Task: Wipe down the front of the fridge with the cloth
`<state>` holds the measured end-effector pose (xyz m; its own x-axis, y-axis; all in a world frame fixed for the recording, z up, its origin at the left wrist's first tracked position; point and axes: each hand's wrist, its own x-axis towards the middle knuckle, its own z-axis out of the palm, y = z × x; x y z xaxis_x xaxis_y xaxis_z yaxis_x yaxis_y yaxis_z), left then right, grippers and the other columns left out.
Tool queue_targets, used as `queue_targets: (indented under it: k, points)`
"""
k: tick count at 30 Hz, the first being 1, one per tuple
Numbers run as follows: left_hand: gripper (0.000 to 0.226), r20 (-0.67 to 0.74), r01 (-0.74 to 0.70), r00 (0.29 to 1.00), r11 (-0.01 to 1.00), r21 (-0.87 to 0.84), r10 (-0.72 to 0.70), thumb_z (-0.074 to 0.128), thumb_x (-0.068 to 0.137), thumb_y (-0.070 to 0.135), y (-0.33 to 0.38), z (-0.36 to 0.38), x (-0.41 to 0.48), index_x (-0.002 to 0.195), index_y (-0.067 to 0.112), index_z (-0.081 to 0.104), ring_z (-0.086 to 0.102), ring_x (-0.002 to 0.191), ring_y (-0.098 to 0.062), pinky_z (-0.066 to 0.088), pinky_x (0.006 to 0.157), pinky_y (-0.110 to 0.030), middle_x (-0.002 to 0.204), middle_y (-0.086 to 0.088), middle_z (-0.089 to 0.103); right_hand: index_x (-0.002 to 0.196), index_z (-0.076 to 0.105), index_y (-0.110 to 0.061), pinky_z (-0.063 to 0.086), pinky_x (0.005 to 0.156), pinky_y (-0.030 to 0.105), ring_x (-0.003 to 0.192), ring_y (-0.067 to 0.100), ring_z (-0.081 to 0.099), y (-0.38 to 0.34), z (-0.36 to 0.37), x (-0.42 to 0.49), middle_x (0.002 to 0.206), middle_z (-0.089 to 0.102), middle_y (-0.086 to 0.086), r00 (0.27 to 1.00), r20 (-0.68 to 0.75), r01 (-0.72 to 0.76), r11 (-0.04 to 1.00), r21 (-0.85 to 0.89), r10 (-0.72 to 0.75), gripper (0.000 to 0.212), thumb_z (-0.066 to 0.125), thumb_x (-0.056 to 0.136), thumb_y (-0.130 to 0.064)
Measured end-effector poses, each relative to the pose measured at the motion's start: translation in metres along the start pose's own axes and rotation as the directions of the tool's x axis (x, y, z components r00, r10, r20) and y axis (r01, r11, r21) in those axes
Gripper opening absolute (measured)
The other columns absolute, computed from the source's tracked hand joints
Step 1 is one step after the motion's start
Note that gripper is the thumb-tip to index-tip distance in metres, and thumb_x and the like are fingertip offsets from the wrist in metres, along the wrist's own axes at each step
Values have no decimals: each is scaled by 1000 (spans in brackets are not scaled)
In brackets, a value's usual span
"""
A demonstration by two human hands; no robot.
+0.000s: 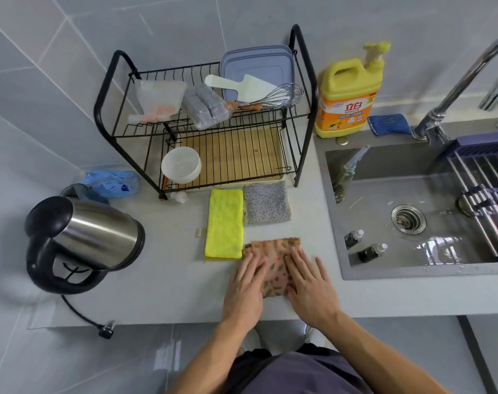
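Pressing down with both palms, a person at the lower centre of the frame keeps a pink patterned cloth (pixel 274 270) flat on the grey counter (pixel 162 285). The left hand (pixel 246 282) lies on the left part of the cloth and the right hand (pixel 310 285) on the right part. All fingers are stretched out and point away from the body. Neither hand curls around or pinches the fabric; they only rest on top of it.

The cloth is folded and lies between and under the two hands, with a strip of it showing in the gap between them. Its far edge sticks out beyond the fingertips, toward the upper part of the frame. This edge runs left to right, a little higher at its right end. The hands cover both sides, so I cannot tell which axis is the longer one; the visible part looks nearly square.

Just left of it, touching its far left corner, lies a yellow cloth (pixel 225 223) with its long axis running away from the person. A grey dotted cloth (pixel 267 203) lies beside the yellow one, further up. A steel kettle (pixel 82 237) stands at the left, a black dish rack (pixel 304 115) above the cloths, and a sink (pixel 412 251) at the right.
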<state>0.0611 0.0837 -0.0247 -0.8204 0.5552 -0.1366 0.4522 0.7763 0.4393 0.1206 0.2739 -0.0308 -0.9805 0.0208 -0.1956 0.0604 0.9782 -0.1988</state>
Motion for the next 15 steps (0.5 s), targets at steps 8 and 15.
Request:
queue_targets:
  k: [8, 15]
  points:
    - [75, 87, 14, 996, 978, 207, -33, 66, 83, 19, -8, 3, 23, 155, 13, 49, 32, 155, -32, 1, 126, -42, 166, -11, 38, 149, 55, -9, 7, 124, 42, 148, 24, 45, 6, 9, 7, 159, 49, 7, 993, -108, 36, 998, -57, -42, 63, 39, 97, -39]
    - [74, 147, 46, 985, 957, 288, -91, 43, 106, 20, -6, -15, 52, 168, 21, 4, -21, 160, -21, -24, 124, -48, 175, -2, -12, 144, 61, -8, 24, 117, 45, 139, 25, 56, 0, -2, 41, 153, 56, 7, 999, 29, -20, 999, -31, 21, 62, 39, 94, -36]
